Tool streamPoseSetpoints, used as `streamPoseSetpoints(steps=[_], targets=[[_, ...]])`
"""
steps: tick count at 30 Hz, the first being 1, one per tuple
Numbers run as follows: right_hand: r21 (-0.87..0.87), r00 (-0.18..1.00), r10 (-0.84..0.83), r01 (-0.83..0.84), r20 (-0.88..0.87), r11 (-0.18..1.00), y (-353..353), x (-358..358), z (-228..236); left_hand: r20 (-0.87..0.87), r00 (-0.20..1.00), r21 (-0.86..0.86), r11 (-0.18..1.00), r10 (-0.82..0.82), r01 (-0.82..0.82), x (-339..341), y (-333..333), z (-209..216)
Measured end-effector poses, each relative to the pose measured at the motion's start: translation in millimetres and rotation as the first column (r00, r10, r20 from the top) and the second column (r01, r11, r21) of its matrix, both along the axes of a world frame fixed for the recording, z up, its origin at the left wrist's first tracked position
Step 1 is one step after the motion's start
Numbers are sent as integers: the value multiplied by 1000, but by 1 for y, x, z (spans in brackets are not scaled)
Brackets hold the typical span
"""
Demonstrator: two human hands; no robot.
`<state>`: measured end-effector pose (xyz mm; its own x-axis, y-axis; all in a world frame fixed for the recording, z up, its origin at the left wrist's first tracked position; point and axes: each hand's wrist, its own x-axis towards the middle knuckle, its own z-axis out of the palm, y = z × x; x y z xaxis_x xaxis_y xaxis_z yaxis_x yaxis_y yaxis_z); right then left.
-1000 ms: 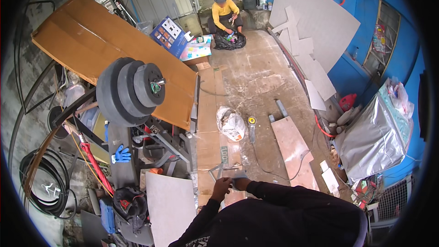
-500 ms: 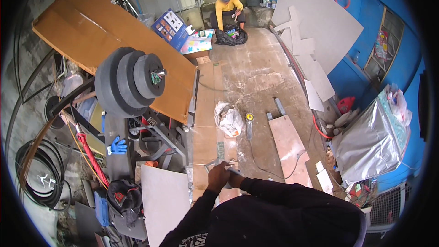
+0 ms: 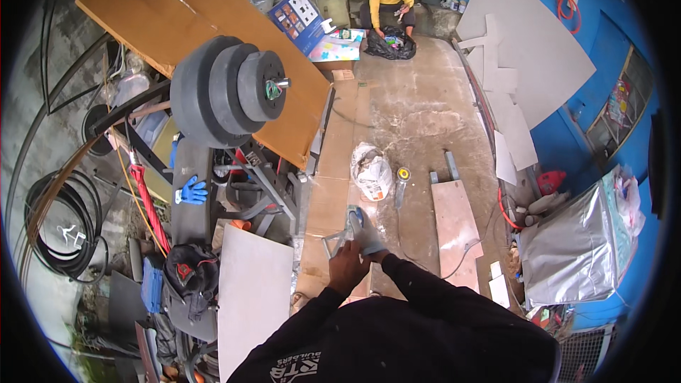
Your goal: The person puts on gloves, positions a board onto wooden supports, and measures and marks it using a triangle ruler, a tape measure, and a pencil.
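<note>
My right hand wears a grey work glove with blue at the finger end, and it stretches forward over the cardboard with its fingers extended. Close against its wrist is my bare left hand, fingers closed at the glove's cuff. A thin, light-coloured angled piece shows just left of the hands; its kind is unclear. Beyond them stands a white sack, and to its right lies a grey tool with a round yellow end and a cord. A blue glove rests on the dark bench.
A barbell with grey plates juts in from the left before a large brown board. Pinkish boards lie to the right. A pale panel is near my left arm. A person in yellow crouches by a black bag.
My gloved right hand has reached forward, out from under the left, and its fingers now show. The left hand has shifted toward its wrist. My view has moved leftward and slightly down.
</note>
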<state>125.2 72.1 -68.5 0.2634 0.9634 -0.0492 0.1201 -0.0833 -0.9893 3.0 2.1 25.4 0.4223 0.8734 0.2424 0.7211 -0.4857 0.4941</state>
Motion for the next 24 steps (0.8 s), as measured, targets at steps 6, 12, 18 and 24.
streamPoseSetpoints(steps=[6, 12, 18, 24], targets=[[102, 979, -131, 116, 158, 988, 9, 10, 25, -7, 1000, -54, 998, -17, 17, -6, -1, 9], [169, 992, 82, -65, -99, 984, 39, 5, 57, -153, 987, -192, 981, -43, 13, -4, 0, 27], [-11, 762, 13, -27, -647, 1000, 53, -2, 70, 46, 998, 35, 999, -38, 36, -16, 1, 68], [-67, 620, 120, -269, -776, 961, 43, -21, 84, 390, 904, 270, 960, -176, 70, 1, 6, 80]])
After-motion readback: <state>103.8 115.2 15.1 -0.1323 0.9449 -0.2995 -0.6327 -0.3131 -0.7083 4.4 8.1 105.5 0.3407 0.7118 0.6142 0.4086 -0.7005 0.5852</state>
